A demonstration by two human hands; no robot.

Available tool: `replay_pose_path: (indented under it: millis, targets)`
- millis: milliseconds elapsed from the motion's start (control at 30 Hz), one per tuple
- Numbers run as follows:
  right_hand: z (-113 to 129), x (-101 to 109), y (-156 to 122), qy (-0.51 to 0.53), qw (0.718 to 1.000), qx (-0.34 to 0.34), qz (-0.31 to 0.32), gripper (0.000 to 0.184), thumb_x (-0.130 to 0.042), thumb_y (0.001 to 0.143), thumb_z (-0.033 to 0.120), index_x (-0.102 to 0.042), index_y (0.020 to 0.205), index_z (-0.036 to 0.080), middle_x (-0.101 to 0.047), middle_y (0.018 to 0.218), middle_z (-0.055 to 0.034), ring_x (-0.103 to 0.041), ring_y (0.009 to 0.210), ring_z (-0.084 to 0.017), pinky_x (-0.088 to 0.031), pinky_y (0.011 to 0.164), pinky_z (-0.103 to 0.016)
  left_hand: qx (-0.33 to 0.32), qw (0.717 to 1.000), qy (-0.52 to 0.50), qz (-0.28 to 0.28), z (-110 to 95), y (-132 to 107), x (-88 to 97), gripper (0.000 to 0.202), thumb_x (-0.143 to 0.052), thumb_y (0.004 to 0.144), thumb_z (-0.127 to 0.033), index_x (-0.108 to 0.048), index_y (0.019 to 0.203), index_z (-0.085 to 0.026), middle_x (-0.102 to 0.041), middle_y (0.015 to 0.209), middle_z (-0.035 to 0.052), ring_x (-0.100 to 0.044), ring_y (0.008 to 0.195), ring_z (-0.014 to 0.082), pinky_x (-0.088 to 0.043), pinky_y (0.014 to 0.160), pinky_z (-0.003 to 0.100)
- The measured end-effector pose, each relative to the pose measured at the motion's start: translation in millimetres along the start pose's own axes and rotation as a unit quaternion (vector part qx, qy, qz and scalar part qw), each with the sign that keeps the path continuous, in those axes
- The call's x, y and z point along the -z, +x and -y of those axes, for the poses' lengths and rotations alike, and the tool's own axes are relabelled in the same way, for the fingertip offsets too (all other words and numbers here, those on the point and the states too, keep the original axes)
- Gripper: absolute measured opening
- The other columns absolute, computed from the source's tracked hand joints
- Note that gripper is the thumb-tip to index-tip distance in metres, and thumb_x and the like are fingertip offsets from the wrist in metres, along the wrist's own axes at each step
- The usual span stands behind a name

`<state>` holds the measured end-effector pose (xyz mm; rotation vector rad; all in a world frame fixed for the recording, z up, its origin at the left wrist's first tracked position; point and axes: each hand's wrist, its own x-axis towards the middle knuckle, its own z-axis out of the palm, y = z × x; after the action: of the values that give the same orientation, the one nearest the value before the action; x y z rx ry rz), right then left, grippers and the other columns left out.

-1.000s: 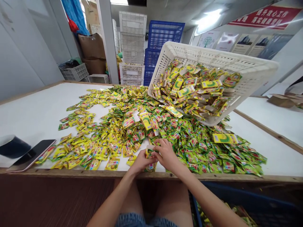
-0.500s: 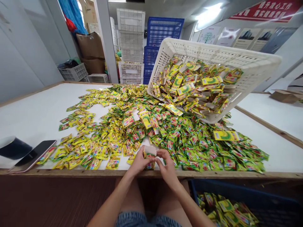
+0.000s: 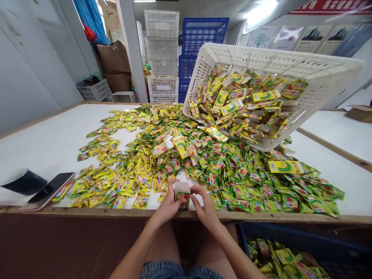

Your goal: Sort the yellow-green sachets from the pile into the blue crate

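Observation:
My left hand [image 3: 167, 203] and my right hand [image 3: 205, 205] meet at the table's front edge around a small upright carton [image 3: 182, 193]. Its plain top flap faces me and its sides are yellow, green and red. Fingers of both hands curl onto it. Just beyond lies a wide heap of yellow and green sachets [image 3: 186, 162] spread over the white table [image 3: 43, 143]. A tilted white basket [image 3: 305, 73] at the back right spills flat yellow cartons [image 3: 241, 104] toward the heap.
A phone [image 3: 48, 190] and a dark roll [image 3: 21, 181] lie at the front left. A blue crate [image 3: 290, 257] of filled cartons sits below the table at my right. White and blue crates [image 3: 174, 50] are stacked behind. My knees are under the edge.
My hands drew back from the heap to the table's edge and stood the small carton upright. The camera tilted slightly down, showing more of the blue crate.

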<state>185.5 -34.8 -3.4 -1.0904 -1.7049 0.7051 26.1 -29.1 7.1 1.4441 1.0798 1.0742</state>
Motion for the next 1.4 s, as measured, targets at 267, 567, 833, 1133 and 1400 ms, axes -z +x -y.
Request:
replay_pose_path:
  millis: [267,567,833,1133,1400]
  targets:
    - [-3.9,-1.3,5.8,0.006,1.000,-0.007,0.005,0.019,-0.047,0.085,0.027,-0.057,0.100,0.020,-0.062,0.093,-0.0060,-0.057,0.085,-0.018,-0.046,0.076,-0.029,-0.040,0.997,-0.031,-0.056,2.9,0.6,-8.1,0.052,-0.058,0.076,-0.021,-0.027,0.118,-0.023,-0.054,0.110,0.0078,-0.055,0.101,0.0183,-0.041,0.089,0.034]
    - [-6.4,1.5,19.6,-0.003,1.000,-0.005,0.022,0.016,-0.050,0.084,0.029,-0.061,0.090,0.020,-0.063,0.087,-0.0049,-0.059,0.082,-0.018,-0.045,0.074,-0.029,-0.025,0.997,0.001,-0.074,14.8,-1.1,-2.3,0.019,-0.057,0.077,-0.028,-0.054,0.093,-0.019,-0.062,0.084,0.0024,-0.060,0.079,0.0170,-0.047,0.072,0.027]
    - [-0.2,-4.3,23.2,0.033,0.999,0.003,-0.019,0.022,-0.049,0.084,0.023,-0.053,0.106,0.021,-0.061,0.086,-0.0031,-0.058,0.079,-0.016,-0.046,0.074,-0.029,-0.083,0.989,-0.045,-0.112,9.9,0.7,-3.4,0.027,-0.054,0.080,-0.021,-0.052,0.107,-0.021,-0.060,0.105,0.0070,-0.056,0.100,0.0189,-0.042,0.089,0.033]
    - [9.2,-1.5,18.5,-0.005,0.999,0.046,0.011,0.014,-0.051,0.083,0.025,-0.062,0.092,0.022,-0.063,0.094,-0.0051,-0.057,0.092,-0.018,-0.044,0.081,-0.031,-0.102,0.988,0.045,-0.109,-3.4,-1.8,-2.5,0.013,-0.055,0.079,-0.024,-0.064,0.087,-0.018,-0.064,0.096,0.0077,-0.058,0.096,0.0203,-0.042,0.090,0.034]
    - [11.5,-5.3,27.2,-0.089,0.996,0.014,-0.014,0.018,-0.046,0.086,0.030,-0.062,0.087,0.021,-0.065,0.081,-0.0042,-0.057,0.076,-0.018,-0.043,0.070,-0.030,-0.062,0.989,0.033,-0.129,-7.2,7.9,-4.6,0.016,-0.057,0.078,-0.031,-0.062,0.084,-0.017,-0.065,0.082,0.0047,-0.060,0.079,0.0178,-0.047,0.073,0.028]
